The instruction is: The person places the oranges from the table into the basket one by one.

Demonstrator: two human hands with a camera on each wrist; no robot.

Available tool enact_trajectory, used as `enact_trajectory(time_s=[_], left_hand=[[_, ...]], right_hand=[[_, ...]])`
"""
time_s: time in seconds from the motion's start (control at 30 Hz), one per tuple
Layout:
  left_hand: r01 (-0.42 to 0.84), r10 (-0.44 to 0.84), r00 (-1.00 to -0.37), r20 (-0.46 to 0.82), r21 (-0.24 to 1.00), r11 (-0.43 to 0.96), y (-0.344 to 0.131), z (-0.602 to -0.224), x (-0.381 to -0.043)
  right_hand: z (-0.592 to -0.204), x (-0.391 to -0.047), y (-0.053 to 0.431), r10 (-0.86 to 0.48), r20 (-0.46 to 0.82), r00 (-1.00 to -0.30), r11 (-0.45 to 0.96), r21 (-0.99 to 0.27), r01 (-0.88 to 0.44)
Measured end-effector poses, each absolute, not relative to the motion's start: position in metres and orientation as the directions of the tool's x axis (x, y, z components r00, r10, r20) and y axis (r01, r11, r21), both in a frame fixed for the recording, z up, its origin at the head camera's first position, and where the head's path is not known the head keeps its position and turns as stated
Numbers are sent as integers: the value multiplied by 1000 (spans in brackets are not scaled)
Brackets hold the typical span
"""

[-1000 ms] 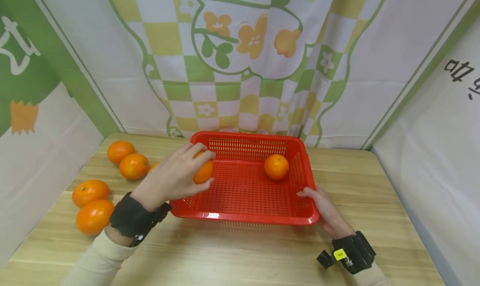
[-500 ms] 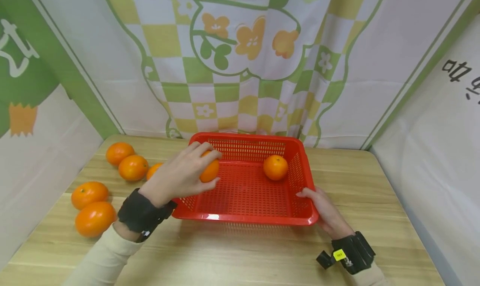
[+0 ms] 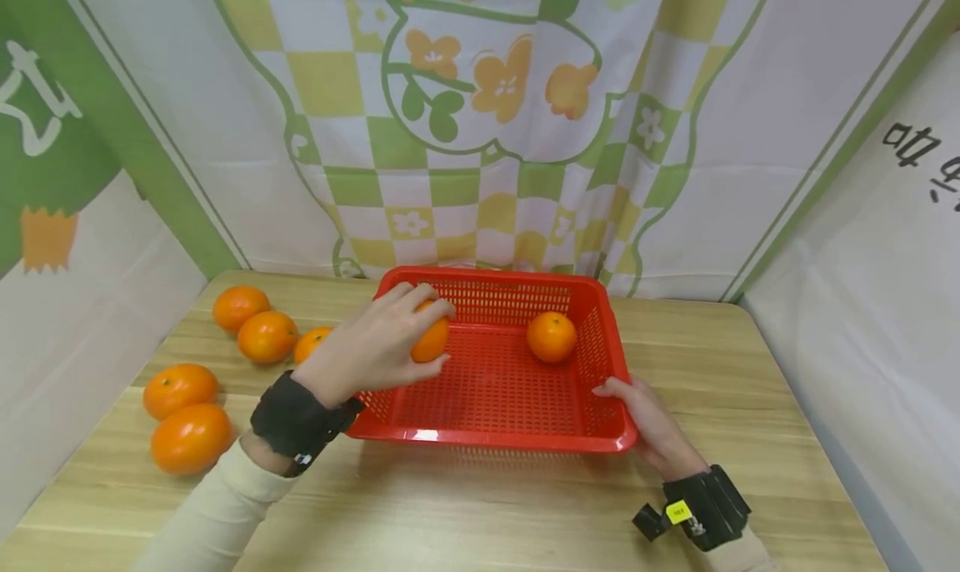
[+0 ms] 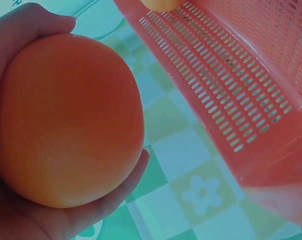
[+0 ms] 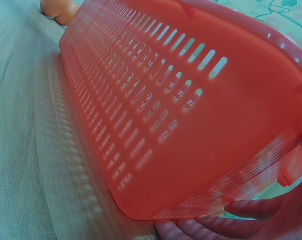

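Observation:
My left hand (image 3: 382, 343) grips an orange (image 3: 431, 335) over the left part of a red plastic basket (image 3: 480, 436). In the left wrist view, the fingers and thumb curve round this orange (image 4: 70, 120), with the slotted basket wall (image 4: 211, 80) beside it. At the basket's right end, my right hand (image 3: 652, 422) holds the rim, thumb on the inner side. Fingers of that hand (image 5: 241, 220) lie against the outside of the end wall in the right wrist view. Another orange (image 3: 552, 337) sits inside the basket near its right end.
On the wooden table (image 3: 450, 522), several oranges lie left of the basket, among them a rear one (image 3: 240, 308) and a front one (image 3: 192, 439). One orange (image 3: 311, 343) is partly hidden behind my left hand. A patterned curtain (image 3: 495, 180) hangs behind the table.
My left hand has moved right, carrying its orange further in over the basket. My right hand keeps its hold on the rim, and the basket has barely moved.

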State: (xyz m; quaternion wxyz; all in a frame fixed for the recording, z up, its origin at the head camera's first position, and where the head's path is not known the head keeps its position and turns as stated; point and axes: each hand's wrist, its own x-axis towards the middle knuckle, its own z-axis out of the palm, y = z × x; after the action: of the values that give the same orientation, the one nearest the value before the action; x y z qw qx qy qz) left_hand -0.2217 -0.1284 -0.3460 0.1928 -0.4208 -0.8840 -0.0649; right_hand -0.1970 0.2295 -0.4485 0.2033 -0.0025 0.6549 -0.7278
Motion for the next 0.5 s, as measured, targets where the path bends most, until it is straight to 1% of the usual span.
enact_trajectory(time_s=[0.2, 0.5], left_hand=[[766, 718, -584, 378, -37, 642, -124, -348, -225], [776, 732, -568, 376, -52, 629, -115, -352, -232]], right_hand=[[-449, -197, 230, -307, -258, -916, -70, -954, 292], [-450, -198, 229, -311, -257, -915, -76, -953, 293]])
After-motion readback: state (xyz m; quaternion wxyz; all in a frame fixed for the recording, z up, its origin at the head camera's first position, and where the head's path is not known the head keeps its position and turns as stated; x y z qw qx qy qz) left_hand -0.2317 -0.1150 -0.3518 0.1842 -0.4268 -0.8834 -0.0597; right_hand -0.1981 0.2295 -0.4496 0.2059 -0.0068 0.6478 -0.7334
